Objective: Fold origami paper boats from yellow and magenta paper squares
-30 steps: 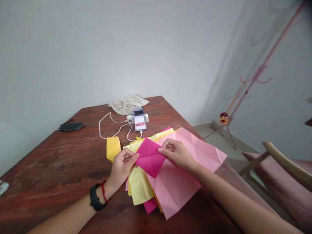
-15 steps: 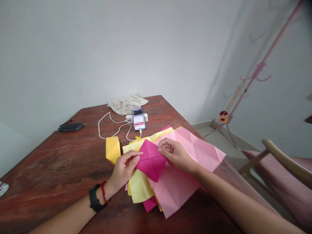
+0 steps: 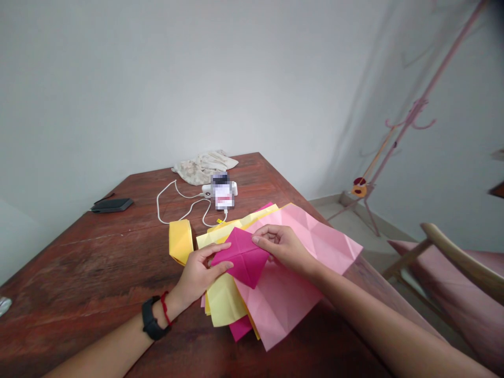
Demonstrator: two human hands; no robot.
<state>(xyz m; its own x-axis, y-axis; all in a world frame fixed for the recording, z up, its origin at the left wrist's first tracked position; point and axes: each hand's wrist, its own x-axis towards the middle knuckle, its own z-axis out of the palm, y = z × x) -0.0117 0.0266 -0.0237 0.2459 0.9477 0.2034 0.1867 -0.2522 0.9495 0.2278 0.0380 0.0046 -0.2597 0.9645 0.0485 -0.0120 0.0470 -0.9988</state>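
A small folded sheet of magenta origami paper (image 3: 244, 257), diamond-shaped with crossing creases, is held up between both hands. My left hand (image 3: 200, 270) grips its left corner, thumb and index finger apart on the near face. At the upper right edge, my right hand (image 3: 280, 244) pinches the paper between thumb and curled fingers. Beneath lies a fanned pile of creased sheets: a large light pink sheet (image 3: 283, 310) on the right, a pale yellow sheet (image 3: 226, 303) on the left, with other yellow and magenta edges showing.
A folded yellow paper piece (image 3: 180, 239) stands left of the pile. Further back are a phone (image 3: 224, 195) on a white cable, a crumpled cloth (image 3: 205, 167) and a dark case (image 3: 112, 205). A wooden chair (image 3: 452, 257) and pink coat stand (image 3: 413, 113) are to the right.
My left thumb has shifted onto the face of the magenta paper, and the left fingers have spread wider. The paper's left corner has moved further into that hand.
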